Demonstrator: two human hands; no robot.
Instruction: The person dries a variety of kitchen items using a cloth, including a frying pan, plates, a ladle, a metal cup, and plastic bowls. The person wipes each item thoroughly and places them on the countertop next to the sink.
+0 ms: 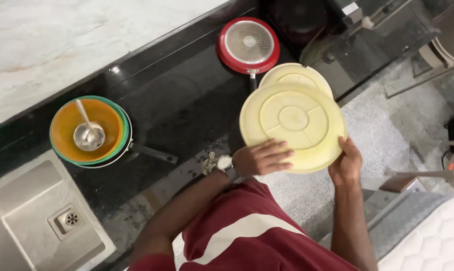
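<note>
I hold a pale yellow round plate (293,125) upside down in front of me, its ringed underside facing up. My right hand (346,164) grips its near right rim. My left hand (263,157), with a wristwatch on the wrist, lies flat with fingers spread across the plate's near left edge. A second pale yellow plate (296,74) shows just behind the first, partly hidden by it; whether it rests on the counter I cannot tell.
On the black counter (182,105) a red frying pan (248,45) lies upside down at the back. Stacked orange and green bowls (89,131) hold a steel ladle (88,131). A steel sink (41,221) is lower left. A white cushioned seat (433,241) stands lower right.
</note>
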